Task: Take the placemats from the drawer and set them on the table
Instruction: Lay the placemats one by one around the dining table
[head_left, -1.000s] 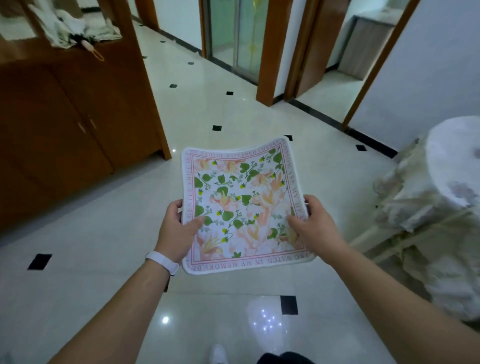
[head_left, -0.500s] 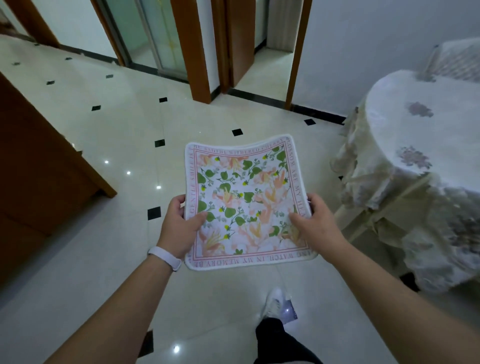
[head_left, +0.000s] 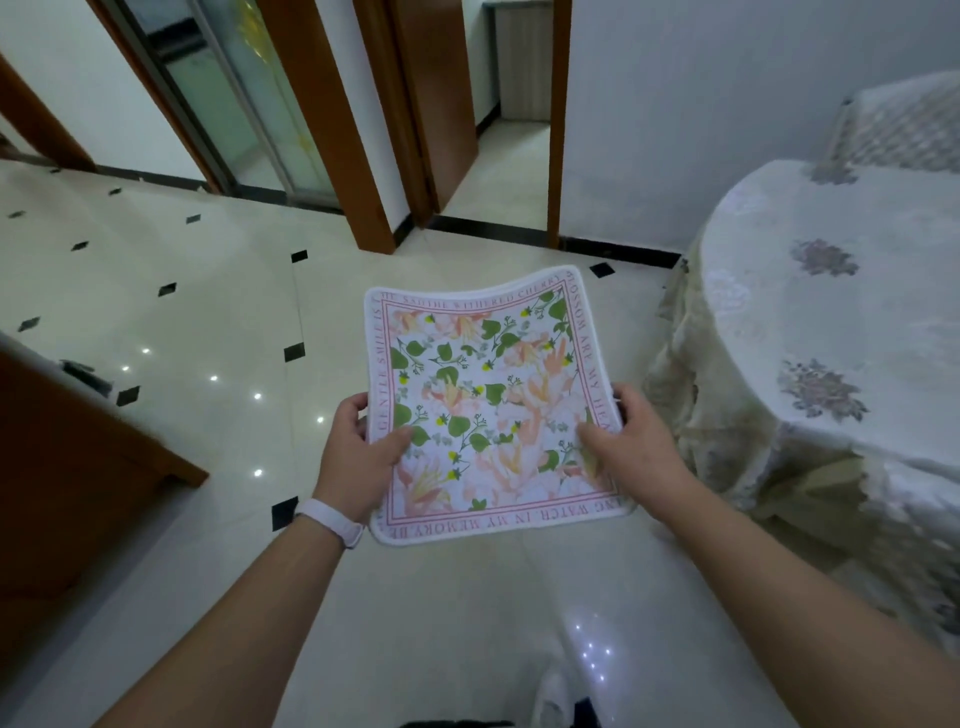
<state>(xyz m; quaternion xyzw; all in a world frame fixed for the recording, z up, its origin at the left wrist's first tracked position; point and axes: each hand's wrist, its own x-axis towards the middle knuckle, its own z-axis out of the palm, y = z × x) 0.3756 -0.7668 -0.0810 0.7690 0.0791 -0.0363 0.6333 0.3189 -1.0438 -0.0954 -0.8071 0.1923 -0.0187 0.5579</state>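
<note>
A square placemat (head_left: 488, 384) with green leaves, pink flowers and a lettered border is held flat in front of me over the floor. My left hand (head_left: 358, 457) grips its left edge, thumb on top. My right hand (head_left: 631, 441) grips its right edge the same way. Whether more than one mat is in the stack I cannot tell. The round table (head_left: 852, 312), covered by a white embroidered cloth, stands to the right, apart from the mat.
A dark wooden cabinet (head_left: 67, 483) juts in at the left. Ahead are a glass sliding door (head_left: 244, 98) and an open doorway (head_left: 511, 114) with wooden frames. A covered chair back (head_left: 904, 124) rises behind the table. Glossy tiled floor lies between.
The view has swung right: the cabinet slid off to the left and the table came further into view at the right. Both hands keep the same hold on the placemat.
</note>
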